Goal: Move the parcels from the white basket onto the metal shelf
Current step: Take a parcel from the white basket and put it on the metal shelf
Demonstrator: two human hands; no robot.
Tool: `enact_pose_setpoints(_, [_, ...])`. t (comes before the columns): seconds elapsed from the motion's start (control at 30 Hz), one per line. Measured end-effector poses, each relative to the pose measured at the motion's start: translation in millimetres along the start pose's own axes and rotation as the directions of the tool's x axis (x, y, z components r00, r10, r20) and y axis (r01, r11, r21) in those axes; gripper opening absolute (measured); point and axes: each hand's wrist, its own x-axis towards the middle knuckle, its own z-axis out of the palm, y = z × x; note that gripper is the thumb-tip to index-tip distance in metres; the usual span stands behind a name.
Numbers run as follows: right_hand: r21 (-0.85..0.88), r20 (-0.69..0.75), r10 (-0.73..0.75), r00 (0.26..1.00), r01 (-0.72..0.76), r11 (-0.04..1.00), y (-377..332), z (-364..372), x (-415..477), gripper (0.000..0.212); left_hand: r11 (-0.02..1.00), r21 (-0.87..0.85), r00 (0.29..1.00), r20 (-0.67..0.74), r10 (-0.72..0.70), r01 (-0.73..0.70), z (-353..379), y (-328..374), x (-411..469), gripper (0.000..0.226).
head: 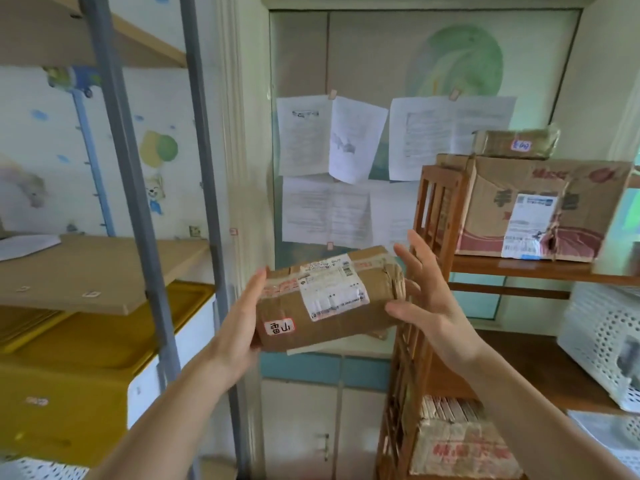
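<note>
A taped brown parcel (329, 299) is held in mid-air between the hands: the left hand (242, 320) grips its left end, while the right hand (426, 299) is open, fingers spread, at its right end. The label print is blurred.

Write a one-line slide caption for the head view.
Left hand holds a taped brown parcel in mid-air, right hand open beside it, between the metal shelf and a wooden rack.

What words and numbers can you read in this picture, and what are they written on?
"雷山": handwritten sticker on the held parcel.
Shipping label on that parcel: too blurred.
Sticker on the top small box: unclear.
Large box print and label: too blurred.
Wall papers: too small.
</note>
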Motion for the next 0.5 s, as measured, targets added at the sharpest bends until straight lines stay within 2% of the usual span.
enact_pose_setpoints(0.07, [-0.005, -0.043, 0.059, 0.997, -0.059, 0.998, 5, 13, 6, 0.061, 0.998, -0.042, 0.998, -0.017, -0.053, 0.052, -15, 8, -7, 0.074])
enact_pose_setpoints(0.1, [0.01, -0.054, 0.097, 0.994, -0.096, 0.995, 9, 22, 10, 0.06, 0.997, -0.064, 0.998, -0.046, -0.042, 0.039, -22, 14, -12, 0.077])
enact_pose_setpoints(0.23, [0.037, 0.0, 0.106, 0.994, -0.106, 0.994, 17, 78, 27, 0.053, 0.993, 0.029, 0.985, -0.131, 0.114, -0.111, -64, 35, -28, 0.071])
enact_pose_setpoints(0.37, [0.043, 0.063, 0.063, 0.996, -0.066, 0.997, 19, 152, 48, 0.063, 0.971, 0.102, 0.95, -0.208, 0.232, -0.215, -134, 55, -40, 0.072])
enact_pose_setpoints(0.5, [0.027, 0.095, 0.027, 0.995, -0.03, 0.999, 19, 243, 76, 0.069, 0.953, 0.143, 0.879, -0.369, 0.302, -0.268, -230, 79, -40, 0.095])
